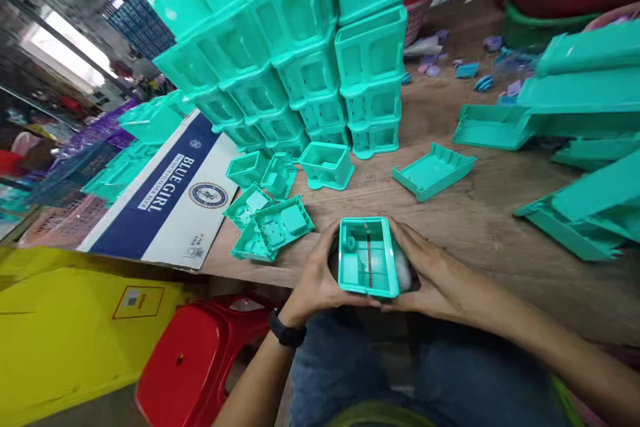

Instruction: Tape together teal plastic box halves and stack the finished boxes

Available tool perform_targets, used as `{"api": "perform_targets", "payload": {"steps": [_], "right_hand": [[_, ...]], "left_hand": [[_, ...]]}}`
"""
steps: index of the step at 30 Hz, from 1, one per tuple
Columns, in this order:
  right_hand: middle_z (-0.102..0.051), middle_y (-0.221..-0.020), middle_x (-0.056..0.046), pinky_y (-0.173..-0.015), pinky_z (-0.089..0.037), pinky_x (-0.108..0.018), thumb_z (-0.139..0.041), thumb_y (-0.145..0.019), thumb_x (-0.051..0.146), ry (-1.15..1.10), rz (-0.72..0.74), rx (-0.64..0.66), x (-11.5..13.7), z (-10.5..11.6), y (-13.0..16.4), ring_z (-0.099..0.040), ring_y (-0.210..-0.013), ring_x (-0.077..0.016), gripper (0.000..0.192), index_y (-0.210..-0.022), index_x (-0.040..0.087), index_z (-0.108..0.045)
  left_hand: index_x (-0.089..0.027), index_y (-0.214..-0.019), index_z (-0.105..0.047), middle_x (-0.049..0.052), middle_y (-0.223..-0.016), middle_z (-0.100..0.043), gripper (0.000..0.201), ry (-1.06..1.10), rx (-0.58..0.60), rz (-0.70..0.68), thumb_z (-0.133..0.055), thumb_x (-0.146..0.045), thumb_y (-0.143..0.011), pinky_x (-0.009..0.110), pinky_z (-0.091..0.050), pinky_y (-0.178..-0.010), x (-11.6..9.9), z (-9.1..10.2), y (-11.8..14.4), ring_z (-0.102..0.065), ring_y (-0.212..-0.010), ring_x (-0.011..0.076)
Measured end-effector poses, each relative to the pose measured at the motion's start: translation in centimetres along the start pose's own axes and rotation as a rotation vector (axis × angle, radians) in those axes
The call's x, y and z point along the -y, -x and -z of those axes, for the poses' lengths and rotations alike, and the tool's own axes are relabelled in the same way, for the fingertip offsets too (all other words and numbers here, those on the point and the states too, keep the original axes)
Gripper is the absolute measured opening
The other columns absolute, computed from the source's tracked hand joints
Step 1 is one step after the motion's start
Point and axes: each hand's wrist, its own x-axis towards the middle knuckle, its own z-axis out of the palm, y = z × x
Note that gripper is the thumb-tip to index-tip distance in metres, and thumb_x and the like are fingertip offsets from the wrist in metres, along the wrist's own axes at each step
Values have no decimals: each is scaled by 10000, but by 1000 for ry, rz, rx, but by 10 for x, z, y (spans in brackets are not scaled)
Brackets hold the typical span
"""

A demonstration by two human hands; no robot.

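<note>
Between my hands is a turquoise plastic box (353, 268), its open top facing me, with a gap running down the middle where its two halves meet. My left hand (320, 273) wraps the box's left side, and a dark band circles that wrist. On the other side my right hand (420, 270) grips the box, with something whitish and blurred between palm and wall. Just beyond lie loose turquoise half shells (283, 225) in a small pile. A small upright turquoise box (327, 165) stands behind them, and a single half shell (434, 171) rests to the right.
A tall stack of turquoise boxes (305, 67) rises at the back. More turquoise parts (580, 110) are heaped on the right. A printed cardboard sheet (170, 193) lies left on the wooden table (475, 233). A red stool (185, 353) and yellow container (75, 340) stand below left.
</note>
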Motion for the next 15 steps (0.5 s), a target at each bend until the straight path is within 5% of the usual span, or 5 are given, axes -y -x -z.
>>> {"api": "perform_targets", "payload": {"steps": [5,9,12,15], "right_hand": [[-411,-1662,-186,-1189,-490,-533,-919,-731,436,17,24,-33,-6,-3,5,-428,-1520,-405,1328,-1684,302,-4],[-462,-1626,-187,-1149,-535,-497,-899,-749,378,60,28,-81,-5,-9,7,-497,-1477,-388,1301,-1684,302,3],[-521,-1570,-194,-1106,-571,-486,-887,-747,357,93,-8,-167,-1,-17,9,-557,-1428,-381,1271,-1682,297,-30],[-530,-1551,-209,-1088,-582,-496,-815,-760,263,129,-68,-248,7,-31,14,-569,-1417,-378,1200,-1684,260,-49]], "left_hand": [[-219,-1571,-380,177,-1584,-506,1267,15,6,34,-948,-700,-546,608,-324,-1290,-2,-8,4,-439,-1502,437],[-224,-1556,-418,186,-1565,-464,1315,16,-109,46,-948,-744,-471,649,-298,-1286,-3,-22,7,-338,-1540,453],[-220,-1443,-549,156,-1432,-569,1186,18,-193,44,-946,-754,-461,643,-359,-1251,-9,-35,10,-435,-1456,438],[-214,-1447,-493,148,-1416,-614,1148,111,-282,124,-972,-676,-512,589,-448,-1200,-18,-47,17,-566,-1358,388]]}}
